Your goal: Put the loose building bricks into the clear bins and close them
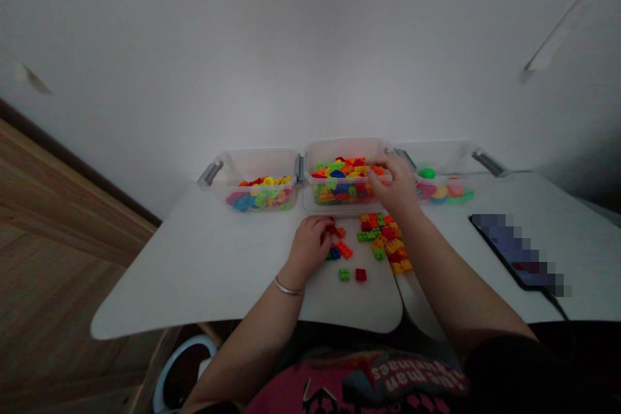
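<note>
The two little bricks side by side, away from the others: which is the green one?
The left brick, with studs showing on top. It's bright green, while the right brick next to it is red.

Dim light; soft detail; wide-angle stretch

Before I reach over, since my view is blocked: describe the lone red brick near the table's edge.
On the white table, start at the middle clear box and come toward the near edge. The red brick lies by itself, right of a lone green brick, apart from the pile.
</note>
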The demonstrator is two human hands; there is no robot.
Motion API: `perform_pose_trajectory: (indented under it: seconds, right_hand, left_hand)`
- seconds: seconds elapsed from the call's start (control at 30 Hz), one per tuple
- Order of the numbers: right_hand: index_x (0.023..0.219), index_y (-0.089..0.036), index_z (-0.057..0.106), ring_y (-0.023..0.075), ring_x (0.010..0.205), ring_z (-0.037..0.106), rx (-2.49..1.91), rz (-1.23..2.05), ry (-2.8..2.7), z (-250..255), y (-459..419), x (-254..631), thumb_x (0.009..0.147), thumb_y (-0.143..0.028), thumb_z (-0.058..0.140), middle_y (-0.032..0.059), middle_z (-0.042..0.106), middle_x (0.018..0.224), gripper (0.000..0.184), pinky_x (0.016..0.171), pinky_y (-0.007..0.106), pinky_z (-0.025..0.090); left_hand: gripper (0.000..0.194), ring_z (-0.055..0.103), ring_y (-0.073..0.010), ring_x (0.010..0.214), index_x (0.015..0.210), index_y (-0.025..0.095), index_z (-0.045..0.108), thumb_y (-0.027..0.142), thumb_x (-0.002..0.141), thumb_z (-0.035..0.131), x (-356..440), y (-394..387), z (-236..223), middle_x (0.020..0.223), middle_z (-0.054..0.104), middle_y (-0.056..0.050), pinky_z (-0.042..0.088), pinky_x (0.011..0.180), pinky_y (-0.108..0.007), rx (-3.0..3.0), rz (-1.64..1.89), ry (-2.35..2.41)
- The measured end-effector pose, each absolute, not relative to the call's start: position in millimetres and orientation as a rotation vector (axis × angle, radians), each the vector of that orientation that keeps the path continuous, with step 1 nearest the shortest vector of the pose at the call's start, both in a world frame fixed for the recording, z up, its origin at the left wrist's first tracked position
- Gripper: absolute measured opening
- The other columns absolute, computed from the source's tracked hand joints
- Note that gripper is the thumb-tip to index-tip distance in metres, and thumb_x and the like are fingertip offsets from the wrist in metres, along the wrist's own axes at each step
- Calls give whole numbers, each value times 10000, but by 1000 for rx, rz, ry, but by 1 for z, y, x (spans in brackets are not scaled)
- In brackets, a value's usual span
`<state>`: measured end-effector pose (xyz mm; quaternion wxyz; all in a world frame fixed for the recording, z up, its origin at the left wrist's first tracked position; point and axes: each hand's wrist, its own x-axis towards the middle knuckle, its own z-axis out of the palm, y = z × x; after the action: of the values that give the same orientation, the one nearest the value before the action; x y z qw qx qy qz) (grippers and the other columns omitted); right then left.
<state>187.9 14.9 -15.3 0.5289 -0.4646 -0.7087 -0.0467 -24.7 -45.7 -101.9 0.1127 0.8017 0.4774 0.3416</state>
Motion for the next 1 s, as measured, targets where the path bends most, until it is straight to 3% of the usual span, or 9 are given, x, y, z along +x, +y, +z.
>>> perform_pose_trajectory:
  seconds: [0.1,0.2,0.4,1.0]
  right_hand:
    - [897,-222,652,220,883,628,-1089,59,-1831,-40,-10,185,833,-236,547,55,700,915,124,821,394,502]
    - [964,-218,668,213,957,626,-1055,239,-2136,-65,-27,180,824,-166,549,51,709,983,191,879,394,492]
    - [1062,-214,675,229,1067,586,-1087,213,-2418,-85,-41,168,825,-156,586,70,682,1143,259,961,427,446]
    - [904,-220,663,244,931,591,-1270,110,-2320,-97,-45,169,848,-205,568,67,688,911,111,860,390,452]
  left_hand:
    - [339,581,-225,1028,1048,167,653,55,765,505,-25,-46,-101,1063,681,-71,457,980,-411,2350,995,1421]
    - [327,580,-228,1026,1041,165,650,60,768,505,-24,-46,-102,1062,681,-75,454,981,-415,2354,996,1429]
    - [327,582,-229,1035,1040,180,646,65,763,515,-23,-45,-102,1068,679,-70,454,982,-417,2352,986,1437]
    - [268,583,-211,1034,938,193,681,47,771,530,-23,-46,-100,1056,689,-54,463,980,-404,2352,1012,1437]
